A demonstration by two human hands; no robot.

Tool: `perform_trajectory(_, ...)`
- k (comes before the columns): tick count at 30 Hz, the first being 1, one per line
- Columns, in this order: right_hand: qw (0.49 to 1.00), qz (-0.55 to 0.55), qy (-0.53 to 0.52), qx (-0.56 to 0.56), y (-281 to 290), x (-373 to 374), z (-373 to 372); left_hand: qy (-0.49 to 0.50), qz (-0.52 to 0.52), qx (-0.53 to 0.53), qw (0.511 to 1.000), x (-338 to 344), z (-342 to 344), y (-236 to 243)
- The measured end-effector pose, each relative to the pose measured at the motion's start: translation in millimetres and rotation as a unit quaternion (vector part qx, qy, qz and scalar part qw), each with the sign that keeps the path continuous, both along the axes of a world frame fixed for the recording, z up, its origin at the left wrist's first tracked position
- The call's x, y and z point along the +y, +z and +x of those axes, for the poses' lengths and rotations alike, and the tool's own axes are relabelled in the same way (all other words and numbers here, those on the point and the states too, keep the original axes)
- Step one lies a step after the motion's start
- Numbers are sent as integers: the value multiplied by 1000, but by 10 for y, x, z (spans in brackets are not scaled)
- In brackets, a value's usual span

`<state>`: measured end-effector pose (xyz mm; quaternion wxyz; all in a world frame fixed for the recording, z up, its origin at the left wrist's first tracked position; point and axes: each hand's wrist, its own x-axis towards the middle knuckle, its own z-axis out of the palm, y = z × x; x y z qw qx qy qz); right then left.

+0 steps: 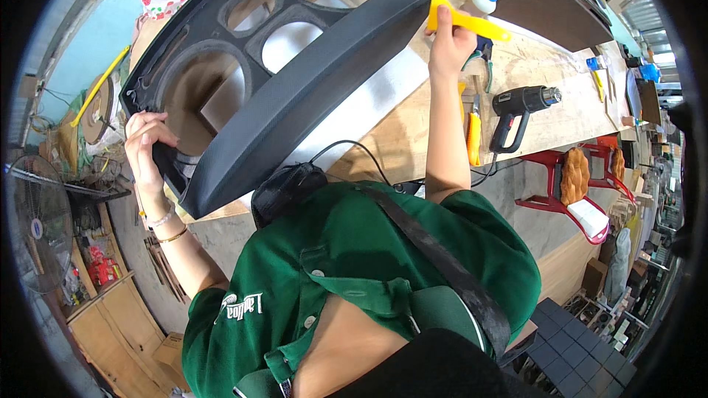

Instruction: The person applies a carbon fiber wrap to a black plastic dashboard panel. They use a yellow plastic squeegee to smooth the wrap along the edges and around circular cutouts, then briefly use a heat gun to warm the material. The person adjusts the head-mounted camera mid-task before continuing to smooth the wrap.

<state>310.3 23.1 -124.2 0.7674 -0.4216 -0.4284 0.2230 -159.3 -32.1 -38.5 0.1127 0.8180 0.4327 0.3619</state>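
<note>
A long black speaker panel [254, 82] with several round cutouts lies tilted across the workbench. A strip of black textured covering [317, 85] stands up along its near side. My left hand [150, 144] grips the panel's left end, fingers curled over the rim by a large cutout. Raised beside the strip's far right end, my right hand [451, 44] is closed around a yellow plastic scraper [483, 27]. The scraper's wide blade touches or nearly touches the strip's edge; I cannot tell which.
On the wooden workbench [402, 129] lie a black heat gun [516, 110], a yellow-handled cutter [473, 136] and pliers [487, 66]. A white glue bottle [484, 0] stands near a brown board [542, 0]. Red chairs [546, 177] are at right, a fan [37, 228] at left.
</note>
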Motion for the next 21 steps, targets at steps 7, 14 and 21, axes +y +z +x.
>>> perform_trajectory(7, 999, -2, -40, -20, 93, 47, 125, 3, -6, 4, 1000, -6, 25, 29)
perform_trajectory(14, 994, -58, 32, -88, 122, 14, 102, 1, -5, -4, 1000, -6, 26, 33)
perform_trajectory(21, 994, -67, 10, -81, 123, 88, 185, 3, -6, -7, 1000, -7, 16, 25)
